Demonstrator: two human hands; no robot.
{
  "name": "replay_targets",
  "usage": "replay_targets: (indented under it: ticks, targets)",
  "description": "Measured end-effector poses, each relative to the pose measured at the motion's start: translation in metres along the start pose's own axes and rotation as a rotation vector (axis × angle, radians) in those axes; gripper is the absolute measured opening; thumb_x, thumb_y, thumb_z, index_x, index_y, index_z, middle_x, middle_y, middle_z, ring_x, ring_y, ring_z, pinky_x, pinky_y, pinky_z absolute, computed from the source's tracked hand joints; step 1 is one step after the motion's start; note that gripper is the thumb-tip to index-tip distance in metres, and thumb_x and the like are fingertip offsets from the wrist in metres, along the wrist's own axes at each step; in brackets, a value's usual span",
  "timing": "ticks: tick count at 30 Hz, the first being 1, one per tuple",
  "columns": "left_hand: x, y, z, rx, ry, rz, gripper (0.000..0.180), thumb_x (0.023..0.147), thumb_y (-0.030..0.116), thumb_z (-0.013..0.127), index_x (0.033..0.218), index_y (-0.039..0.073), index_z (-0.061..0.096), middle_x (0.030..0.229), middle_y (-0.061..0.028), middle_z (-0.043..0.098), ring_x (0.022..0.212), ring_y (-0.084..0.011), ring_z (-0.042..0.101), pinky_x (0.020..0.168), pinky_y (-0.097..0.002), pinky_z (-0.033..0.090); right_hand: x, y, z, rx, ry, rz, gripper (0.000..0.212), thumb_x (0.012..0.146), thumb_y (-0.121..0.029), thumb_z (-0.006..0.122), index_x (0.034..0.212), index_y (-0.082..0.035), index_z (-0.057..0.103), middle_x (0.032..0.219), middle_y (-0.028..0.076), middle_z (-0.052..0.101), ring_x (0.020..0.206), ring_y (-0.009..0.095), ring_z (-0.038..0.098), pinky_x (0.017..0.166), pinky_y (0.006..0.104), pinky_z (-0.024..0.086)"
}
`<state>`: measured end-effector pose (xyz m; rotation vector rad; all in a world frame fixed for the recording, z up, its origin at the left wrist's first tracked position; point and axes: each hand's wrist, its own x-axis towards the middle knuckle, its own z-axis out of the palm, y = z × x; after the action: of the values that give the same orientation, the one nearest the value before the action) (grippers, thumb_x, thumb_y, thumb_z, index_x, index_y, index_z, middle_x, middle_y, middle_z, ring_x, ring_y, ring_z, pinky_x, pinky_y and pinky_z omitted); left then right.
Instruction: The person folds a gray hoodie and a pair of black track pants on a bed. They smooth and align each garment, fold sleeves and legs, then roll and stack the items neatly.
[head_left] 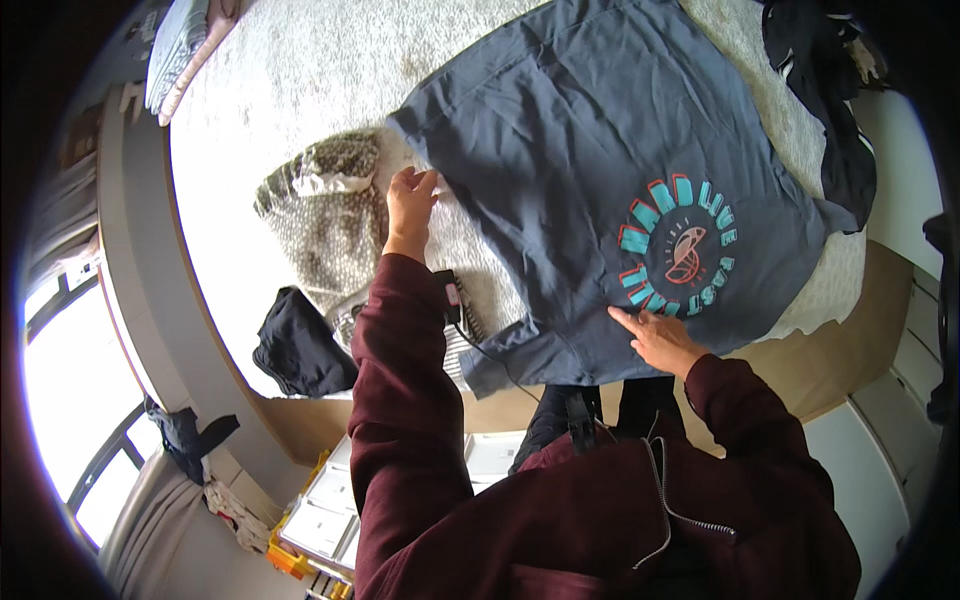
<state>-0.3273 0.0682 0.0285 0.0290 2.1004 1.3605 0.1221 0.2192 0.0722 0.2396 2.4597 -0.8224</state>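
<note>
A dark grey T-shirt (560,170) with a round turquoise and red print lies spread on the bed, its lower part toward the far side. My right hand (663,341) rests on the shirt just below the print, index finger stretched out, holding nothing. Beside the shirt's left edge is my left hand (409,207), its fingers loosely bent and apart, with nothing visible in them. Left of it lies a bundled brown-and-white patterned garment (325,225). A folded black garment (303,345) sits at the bed's near left edge.
The bed (290,75) has a pale textured cover. Folded bedding (185,60) lies at the far left corner, black clothing (825,110) at the far right. A small dark device (450,293) with a cable hangs by my left forearm. White boxes (322,515) stand below the near edge.
</note>
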Motion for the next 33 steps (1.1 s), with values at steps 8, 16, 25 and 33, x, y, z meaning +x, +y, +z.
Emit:
replay_targets:
  ticks: [8,16,25,33]
  targets:
    - [0.081,0.012,0.009,-0.036,-0.002,0.382,0.092,0.074,-0.004,0.077,0.151,0.0,0.025,0.118,-0.0174,0.061,0.098,-0.0211,0.063,0.085,-0.0304,0.053,0.004,0.017,0.0,0.08,0.012,-0.053,0.076,0.084,-0.013,0.065,0.152,-0.025,0.033,0.082,0.005,0.063,0.074,0.021,0.065,0.058,0.0361,0.052]
    - [0.132,0.012,-0.004,0.101,0.275,0.399,0.031,0.085,0.018,0.077,0.103,-0.002,0.061,0.083,-0.0051,0.066,0.07,-0.0102,0.058,0.065,-0.026,0.049,0.089,0.1,-0.152,-0.036,0.117,0.025,0.054,0.087,-0.013,0.06,0.138,-0.031,0.052,0.088,0.012,0.063,0.075,0.032,0.066,0.064,0.0442,0.053]
    - [0.13,-0.002,0.006,-0.294,0.244,0.143,0.026,0.098,0.03,0.063,0.086,0.006,0.062,0.078,0.0028,0.06,0.069,-0.0059,0.049,0.062,-0.0232,0.044,0.203,0.108,-0.229,-0.353,0.146,-0.356,0.062,0.081,-0.04,0.073,0.137,-0.026,0.052,0.155,0.008,0.035,0.144,0.025,0.03,0.102,0.0533,0.034]
    - [0.133,-0.004,0.008,-0.342,0.251,0.108,0.024,0.1,0.029,0.06,0.089,0.008,0.064,0.083,0.0048,0.061,0.073,-0.0042,0.05,0.065,-0.0212,0.041,0.263,0.241,-0.351,-0.397,0.709,0.437,0.054,0.091,-0.041,0.063,0.138,-0.019,0.052,0.15,0.015,0.039,0.136,0.035,0.039,0.104,0.0585,0.036]
